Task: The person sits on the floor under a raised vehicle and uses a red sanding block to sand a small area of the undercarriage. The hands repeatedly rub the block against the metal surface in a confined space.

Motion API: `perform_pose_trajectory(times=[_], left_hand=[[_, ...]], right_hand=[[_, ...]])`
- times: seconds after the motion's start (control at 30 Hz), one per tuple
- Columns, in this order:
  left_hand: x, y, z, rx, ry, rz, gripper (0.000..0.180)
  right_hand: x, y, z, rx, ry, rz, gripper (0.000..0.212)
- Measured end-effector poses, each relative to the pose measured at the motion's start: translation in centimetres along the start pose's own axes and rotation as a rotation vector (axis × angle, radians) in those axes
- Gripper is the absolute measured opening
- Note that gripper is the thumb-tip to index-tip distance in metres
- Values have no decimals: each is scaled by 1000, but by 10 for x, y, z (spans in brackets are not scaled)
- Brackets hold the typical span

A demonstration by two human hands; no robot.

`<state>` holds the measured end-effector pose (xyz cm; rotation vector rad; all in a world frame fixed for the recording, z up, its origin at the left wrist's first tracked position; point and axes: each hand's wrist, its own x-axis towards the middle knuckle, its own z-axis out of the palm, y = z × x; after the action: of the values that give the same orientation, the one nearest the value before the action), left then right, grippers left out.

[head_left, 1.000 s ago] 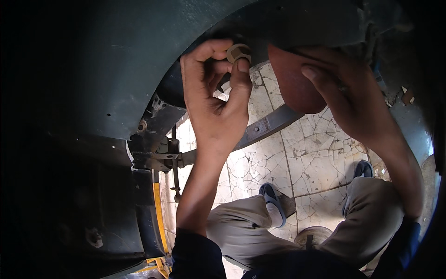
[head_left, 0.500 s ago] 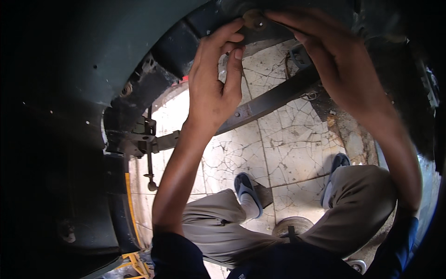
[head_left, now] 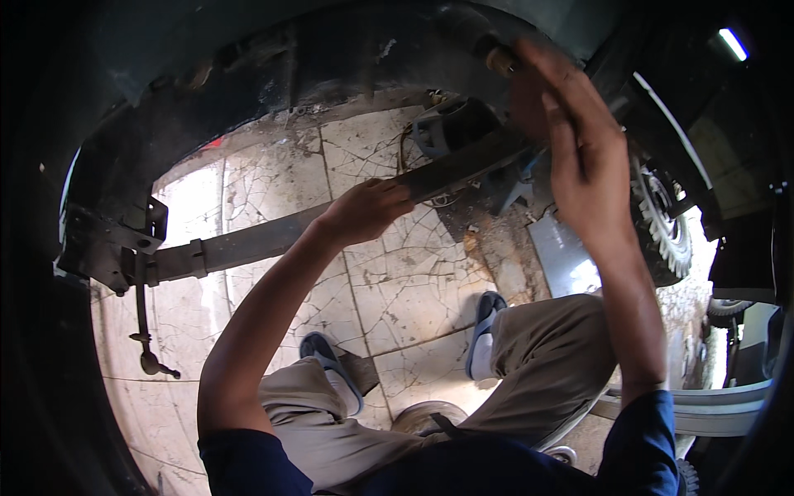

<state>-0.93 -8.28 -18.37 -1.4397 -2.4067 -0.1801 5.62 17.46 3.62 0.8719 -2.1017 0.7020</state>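
Observation:
Above me on the underside of a dark metal structure (head_left: 356,50) sits a small brownish round fitting (head_left: 500,60). My right hand (head_left: 589,157) is raised beside it, fingers stretched up and thumb apart; its fingertips are smeared, and I cannot tell whether they touch the fitting. Lower down, my left hand (head_left: 364,213) is in front of a long dark metal bar (head_left: 265,234). Its fingers are curled together, pointing right; what they hold, if anything, is hidden.
A thin rod (head_left: 142,306) hangs from a bracket at the bar's left end. Wheels with chunky tyres (head_left: 666,219) stand at the right, above a pale curved rim (head_left: 711,409). My knees and sandals are over the cracked tile floor (head_left: 397,273).
My left hand has come down and away from the fitting, its fingers now curled. My right hand stays raised near the fitting. The view has shifted right, showing the wheels.

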Motion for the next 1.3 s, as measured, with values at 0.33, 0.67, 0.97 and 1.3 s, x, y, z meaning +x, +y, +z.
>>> perform_pose_trajectory(times=[0.33, 0.67, 0.97, 1.3], left_hand=[[-48, -64, -17, -94, -669, -685, 34], [-87, -101, -33, -109, -731, -835, 36], [-97, -123, -37, -160, -631, -999, 38], [-112, -132, -39, -130, -628, -1034, 41]], right_hand=[[-12, 2, 4, -47, 35, 46, 44], [-18, 4, -1, 57, 4, 177, 37], [-15, -5, -1, 95, 31, 301, 36], [-17, -1, 3, 127, 29, 299, 37]])
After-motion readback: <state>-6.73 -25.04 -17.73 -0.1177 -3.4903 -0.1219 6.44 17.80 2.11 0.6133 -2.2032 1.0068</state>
